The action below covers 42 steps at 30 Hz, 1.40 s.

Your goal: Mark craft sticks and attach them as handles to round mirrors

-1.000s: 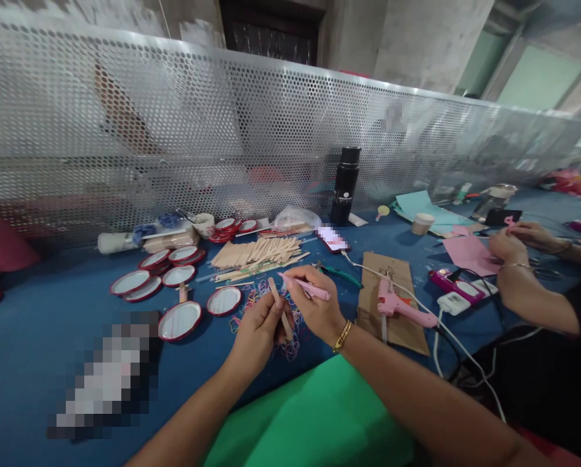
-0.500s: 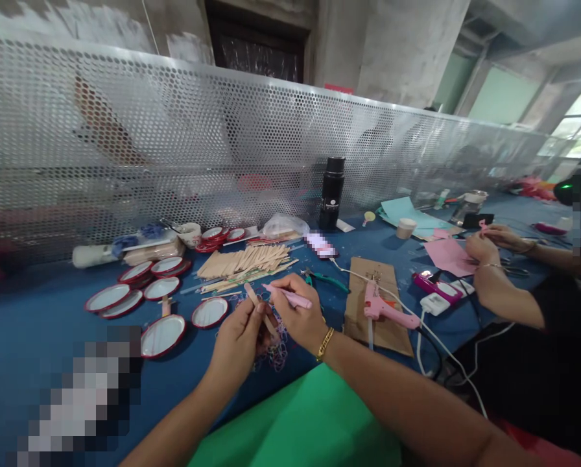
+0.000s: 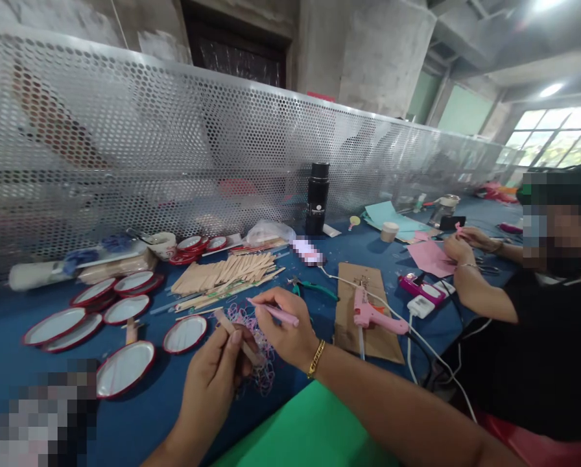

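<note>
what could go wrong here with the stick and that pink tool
1. The left hand pinches the wooden stick close to where the pink tool in the right hand works, so a slip might catch a finger.
2. The glue gun lies on cardboard beside the right forearm, its cord trailing near; a snag might drag it.

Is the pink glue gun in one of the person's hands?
No, the glue gun lies on the brown cardboard, apart from both hands.
</note>
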Motion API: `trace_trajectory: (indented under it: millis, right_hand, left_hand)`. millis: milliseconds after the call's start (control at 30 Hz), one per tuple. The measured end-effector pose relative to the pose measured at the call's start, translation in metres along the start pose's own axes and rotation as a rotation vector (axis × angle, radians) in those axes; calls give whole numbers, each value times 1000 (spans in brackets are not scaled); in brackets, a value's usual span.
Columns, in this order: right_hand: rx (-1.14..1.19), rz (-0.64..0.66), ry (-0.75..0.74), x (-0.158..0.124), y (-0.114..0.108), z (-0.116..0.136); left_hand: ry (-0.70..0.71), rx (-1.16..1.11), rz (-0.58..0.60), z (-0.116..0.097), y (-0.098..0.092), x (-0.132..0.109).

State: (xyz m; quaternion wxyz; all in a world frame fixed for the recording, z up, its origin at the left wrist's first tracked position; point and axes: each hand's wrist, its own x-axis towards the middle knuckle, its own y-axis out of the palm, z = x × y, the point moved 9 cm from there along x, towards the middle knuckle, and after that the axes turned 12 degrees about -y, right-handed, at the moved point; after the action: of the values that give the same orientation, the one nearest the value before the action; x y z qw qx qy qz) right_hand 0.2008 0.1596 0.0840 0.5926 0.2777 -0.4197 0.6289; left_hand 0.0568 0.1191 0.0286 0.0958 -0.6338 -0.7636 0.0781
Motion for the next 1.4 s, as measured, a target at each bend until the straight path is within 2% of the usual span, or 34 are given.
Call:
trace_trajectory:
  millis: [233,500,933,1400]
  right_hand:
    - [10,-25,31,-3,-1,-1]
    - [0,-9,-57,-1,-2,8]
    - [9,9,-15,-3,0,7]
    - [7,7,11,-5,-1,4]
  left_hand:
    - [101,77,-38,-3,3,-9]
    - [32,-6,-84,1,-4,-3]
    - [-67,-59,-23,6,2,-1]
    - [-44,-46,-10,8,1,1]
